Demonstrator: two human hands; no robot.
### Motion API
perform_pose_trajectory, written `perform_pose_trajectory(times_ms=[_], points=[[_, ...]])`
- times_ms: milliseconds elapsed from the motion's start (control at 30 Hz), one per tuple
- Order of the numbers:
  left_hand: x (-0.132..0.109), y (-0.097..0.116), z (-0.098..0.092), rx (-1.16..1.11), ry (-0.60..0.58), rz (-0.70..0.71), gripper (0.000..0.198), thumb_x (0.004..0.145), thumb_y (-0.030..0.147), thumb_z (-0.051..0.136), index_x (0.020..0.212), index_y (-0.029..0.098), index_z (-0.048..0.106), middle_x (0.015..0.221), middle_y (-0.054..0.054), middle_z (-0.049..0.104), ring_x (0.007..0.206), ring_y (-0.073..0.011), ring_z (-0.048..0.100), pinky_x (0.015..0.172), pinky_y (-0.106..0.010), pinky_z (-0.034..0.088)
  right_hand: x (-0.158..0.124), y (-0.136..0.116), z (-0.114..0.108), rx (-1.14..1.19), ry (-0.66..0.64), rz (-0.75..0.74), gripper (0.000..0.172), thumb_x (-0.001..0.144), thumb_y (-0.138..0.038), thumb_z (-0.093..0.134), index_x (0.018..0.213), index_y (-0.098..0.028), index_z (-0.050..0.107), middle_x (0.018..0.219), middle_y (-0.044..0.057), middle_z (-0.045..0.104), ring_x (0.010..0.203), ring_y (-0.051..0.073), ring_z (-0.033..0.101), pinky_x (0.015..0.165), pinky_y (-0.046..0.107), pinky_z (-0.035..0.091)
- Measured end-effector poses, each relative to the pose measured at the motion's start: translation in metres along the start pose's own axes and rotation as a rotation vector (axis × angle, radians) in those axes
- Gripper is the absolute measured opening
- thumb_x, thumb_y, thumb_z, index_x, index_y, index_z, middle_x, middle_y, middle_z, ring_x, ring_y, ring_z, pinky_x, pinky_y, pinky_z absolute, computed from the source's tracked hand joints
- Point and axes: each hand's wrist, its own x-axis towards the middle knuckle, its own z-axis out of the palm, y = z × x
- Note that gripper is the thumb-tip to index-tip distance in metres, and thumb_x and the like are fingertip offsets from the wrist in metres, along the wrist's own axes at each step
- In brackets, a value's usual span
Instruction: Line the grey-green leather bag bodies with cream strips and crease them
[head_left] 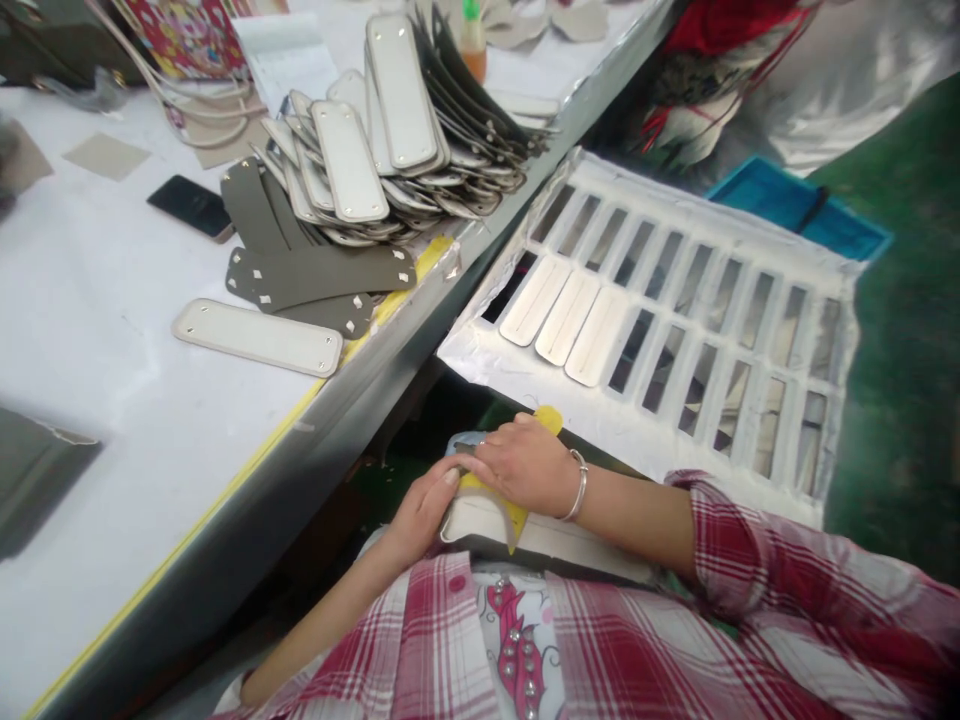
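Just right of the worktop [187,440], near my checked shirt [439,625], a curved pale panel [472,522] shows beneath a yellow piece [516,517]. My left grip [427,508] and right grip [534,466] meet there, fingers bent; I cannot tell what they pinch. I seem to be pressing the edge, which calls for steady hands.

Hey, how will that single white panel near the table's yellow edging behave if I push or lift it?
The white panel looks thin, so it's probably light. It may flex somewhat, judging by the curved dark strips stacked beyond it. Lying flat, it should slide rather than roll; pushed past the yellow edging, it could tip off.
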Motion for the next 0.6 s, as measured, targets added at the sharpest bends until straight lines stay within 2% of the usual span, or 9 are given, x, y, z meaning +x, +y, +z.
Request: perform_pose_trajectory(times_ms=[133,233,333,400,467,533,600], points=[[-0.002,0.002,-0.011,-0.105,-0.099,-0.023,0.046,0.09,0.045,0.027,0.117,0.017,0.054,0.115,-0.006,0.059,0.103,-0.0211,0.052,0.092,-0.033,0.037,-0.016,-0.007,-0.006,-0.102,-0.042,0.125,0.047,0.096,-0.04,0.025,0.078,-0.018,0.062,0.069,0.004,0.061,0.065,0.016,0.054,0.061,0.029,0.022],[0.0,0.001,-0.028,-0.132,-0.169,-0.062,0.053,0.09,0.049,0.021,0.115,0.019,0.057,0.111,-0.006,0.061,0.106,-0.0219,0.052,0.097,-0.036,0.034,-0.035,-0.011,-0.022,-0.184,-0.076,0.246,0.045,0.095,-0.04,0.028,0.075,-0.016,0.062,0.069,0.005,0.062,0.068,0.017,0.055,0.062,0.029,0.025],[0.001,0.002,-0.047,-0.002,-0.152,-0.015,0.05,0.086,0.052,0.033,0.106,0.018,0.063,0.104,-0.007,0.064,0.099,-0.0227,0.056,0.092,-0.035,0.04,-0.063,-0.022,-0.041,-0.169,-0.041,0.447,0.047,0.095,-0.041,0.027,0.072,-0.015,0.058,0.07,0.007,0.061,0.069,0.018,0.055,0.062,0.03,0.029],[-0.002,0.004,-0.054,0.028,-0.156,-0.068,0.05,0.083,0.055,0.039,0.108,0.018,0.061,0.096,-0.008,0.065,0.079,-0.0202,0.061,0.073,-0.033,0.049,-0.084,-0.034,-0.049,-0.018,-0.021,0.568,0.045,0.094,-0.041,0.026,0.073,-0.014,0.055,0.071,0.007,0.059,0.067,0.017,0.053,0.061,0.029,0.032],[-0.007,0.007,-0.055,-0.087,-0.254,-0.206,0.054,0.081,0.058,0.039,0.12,0.023,0.051,0.091,-0.008,0.064,0.059,-0.0163,0.061,0.053,-0.029,0.05,-0.104,-0.049,-0.05,0.229,-0.003,0.614,0.038,0.092,-0.04,0.031,0.078,-0.014,0.055,0.075,0.006,0.059,0.067,0.016,0.053,0.061,0.027,0.035],[-0.014,0.009,-0.051,-0.271,-0.38,-0.317,0.058,0.08,0.06,0.038,0.13,0.03,0.037,0.095,-0.007,0.063,0.055,-0.0168,0.062,0.047,-0.029,0.05,-0.121,-0.066,-0.043,0.492,0.03,0.611,0.031,0.087,-0.039,0.038,0.087,-0.013,0.056,0.082,0.006,0.06,0.071,0.016,0.054,0.064,0.027,0.039],[-0.019,0.01,-0.043,-0.402,-0.429,-0.351,0.06,0.08,0.062,0.037,0.133,0.035,0.029,0.1,-0.008,0.061,0.061,-0.02,0.065,0.051,-0.033,0.053,-0.132,-0.082,-0.029,0.71,0.086,0.622,0.031,0.084,-0.039,0.044,0.095,-0.013,0.055,0.088,0.006,0.06,0.075,0.017,0.055,0.065,0.026,0.041]])
